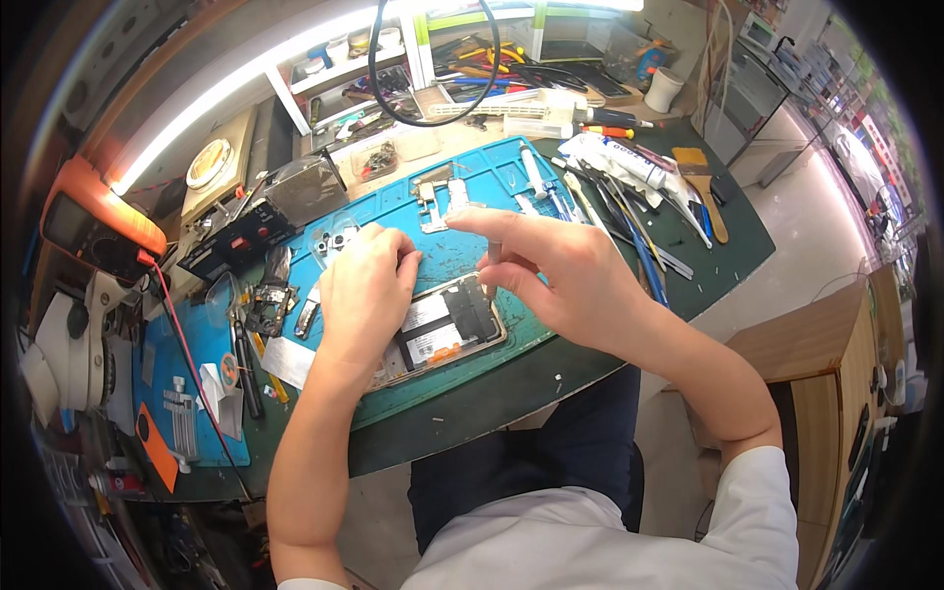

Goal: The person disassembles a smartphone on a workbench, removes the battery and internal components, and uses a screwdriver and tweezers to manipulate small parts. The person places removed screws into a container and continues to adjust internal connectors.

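Observation:
An opened phone (428,340) lies on the blue mat (531,346), its battery and dark inner parts exposed in a pale frame. My left hand (359,290) rests over its upper left side with curled fingers; what they hold, if anything, is hidden. My right hand (560,280) grips a slim upright screwdriver (494,256) between thumb and fingers, its lower end at the phone's upper right corner. Small metal parts (430,206) lie beyond my hands, and a clear tray of parts (334,234) is behind my left hand.
An orange multimeter (103,216) with a red lead and a black powered unit (231,244) stand at left. Tweezers, brushes and other tools (649,216) crowd the bench's right. Shelves of tools (482,64) line the back. A wooden cabinet (792,339) is to my right.

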Motion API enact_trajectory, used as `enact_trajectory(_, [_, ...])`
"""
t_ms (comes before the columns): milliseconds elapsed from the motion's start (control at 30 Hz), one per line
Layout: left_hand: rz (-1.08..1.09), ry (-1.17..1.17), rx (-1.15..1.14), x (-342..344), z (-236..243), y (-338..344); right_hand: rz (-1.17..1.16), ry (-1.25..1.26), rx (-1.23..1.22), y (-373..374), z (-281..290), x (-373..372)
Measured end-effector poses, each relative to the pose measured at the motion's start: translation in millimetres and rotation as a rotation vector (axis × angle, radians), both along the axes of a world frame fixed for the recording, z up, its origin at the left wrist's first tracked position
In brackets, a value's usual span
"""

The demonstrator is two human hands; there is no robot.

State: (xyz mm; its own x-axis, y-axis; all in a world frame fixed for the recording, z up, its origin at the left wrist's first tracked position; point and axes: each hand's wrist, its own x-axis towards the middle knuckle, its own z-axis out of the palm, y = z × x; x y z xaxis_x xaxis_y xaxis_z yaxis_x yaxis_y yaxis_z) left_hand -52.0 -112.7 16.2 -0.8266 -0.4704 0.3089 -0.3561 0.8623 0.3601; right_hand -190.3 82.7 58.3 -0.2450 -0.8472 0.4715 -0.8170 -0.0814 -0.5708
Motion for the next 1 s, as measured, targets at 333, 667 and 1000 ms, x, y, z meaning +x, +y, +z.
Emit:
enact_trajectory(333, [-0.055,0.058,-0.139,-2.5,-11.7,-4.0,0.026,0.018,0.018,-0.7,2.4,1.3])
enact_trajectory(667, [-0.048,0.183,0.025,-4.6,-3.4,-4.6,0.049,-0.098,0.032,-0.1,3.5,9.0])
enact_trajectory(1000, [-0.078,0.248,0.025,-2.9,4.4,2.0,0.049,-0.034,-0.071,-4.0,-6.3,9.7])
